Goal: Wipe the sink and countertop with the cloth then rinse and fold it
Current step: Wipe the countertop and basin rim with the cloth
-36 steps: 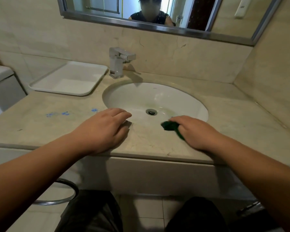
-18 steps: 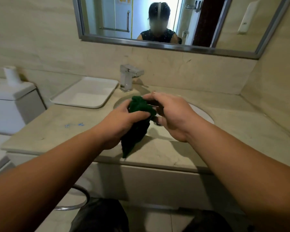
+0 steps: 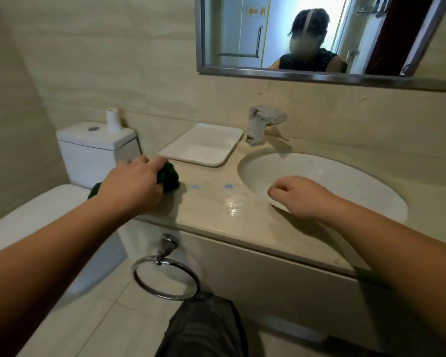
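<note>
My left hand (image 3: 133,185) presses the dark green cloth (image 3: 170,177) flat on the left end of the beige countertop (image 3: 216,217), just in front of the white tray. Part of the cloth pokes out under my wrist. Blue smears (image 3: 211,186) lie on the counter to the right of the cloth, beside a wet shine. My right hand (image 3: 298,195) hovers over the near left rim of the white oval sink (image 3: 345,176), fingers curled in, holding nothing. The chrome tap (image 3: 264,123) stands behind the sink.
A white rectangular tray (image 3: 204,144) sits at the back left of the counter. A white toilet with its cistern (image 3: 95,148) and a small roll stands left of the counter. A chrome towel ring (image 3: 165,276) hangs under the counter edge. A mirror (image 3: 319,34) is above.
The cloth went from my right hand to both hands, then to my left hand alone, which carried it left onto the counter's left end. My right hand let go and my view swung left.
</note>
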`<state>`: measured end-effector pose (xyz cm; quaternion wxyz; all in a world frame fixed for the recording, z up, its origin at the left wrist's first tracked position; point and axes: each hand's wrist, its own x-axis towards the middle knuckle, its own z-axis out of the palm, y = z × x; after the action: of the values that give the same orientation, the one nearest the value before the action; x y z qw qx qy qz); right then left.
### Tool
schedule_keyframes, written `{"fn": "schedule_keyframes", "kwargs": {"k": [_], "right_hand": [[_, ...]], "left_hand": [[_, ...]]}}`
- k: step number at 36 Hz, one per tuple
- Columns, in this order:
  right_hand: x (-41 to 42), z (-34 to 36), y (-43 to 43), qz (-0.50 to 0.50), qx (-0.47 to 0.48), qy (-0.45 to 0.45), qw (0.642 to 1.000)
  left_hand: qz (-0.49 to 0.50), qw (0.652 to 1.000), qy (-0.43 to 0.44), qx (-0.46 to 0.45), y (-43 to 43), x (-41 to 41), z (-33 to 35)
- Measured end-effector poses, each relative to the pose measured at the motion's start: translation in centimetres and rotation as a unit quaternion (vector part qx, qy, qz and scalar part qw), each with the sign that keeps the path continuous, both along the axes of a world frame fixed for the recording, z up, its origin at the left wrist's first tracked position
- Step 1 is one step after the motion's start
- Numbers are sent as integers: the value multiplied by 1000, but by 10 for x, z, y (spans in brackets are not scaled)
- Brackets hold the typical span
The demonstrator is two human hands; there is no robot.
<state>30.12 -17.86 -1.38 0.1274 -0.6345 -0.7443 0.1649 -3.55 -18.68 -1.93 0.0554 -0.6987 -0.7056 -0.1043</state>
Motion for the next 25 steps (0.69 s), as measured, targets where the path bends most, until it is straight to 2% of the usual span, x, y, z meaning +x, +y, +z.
{"fn": "schedule_keyframes", "kwargs": {"k": [2, 5, 12, 22, 25], "right_hand": [[-2, -13, 0, 10, -8, -33, 999], [2, -29, 3, 26, -25, -44, 998], [17, -34, 14, 18, -16, -20, 999], [48, -31, 17, -49, -18, 14, 999], [53, -30, 17, -77, -17, 39, 996]], "left_hand": [[18, 997, 45, -65, 2, -9, -23], [23, 993, 0, -117, 8, -8, -47], [-35, 988, -44, -144, 36, 38, -46], [-216, 962, -32, -162, 50, 171, -39], [-255, 950, -108, -144, 43, 203, -31]]}}
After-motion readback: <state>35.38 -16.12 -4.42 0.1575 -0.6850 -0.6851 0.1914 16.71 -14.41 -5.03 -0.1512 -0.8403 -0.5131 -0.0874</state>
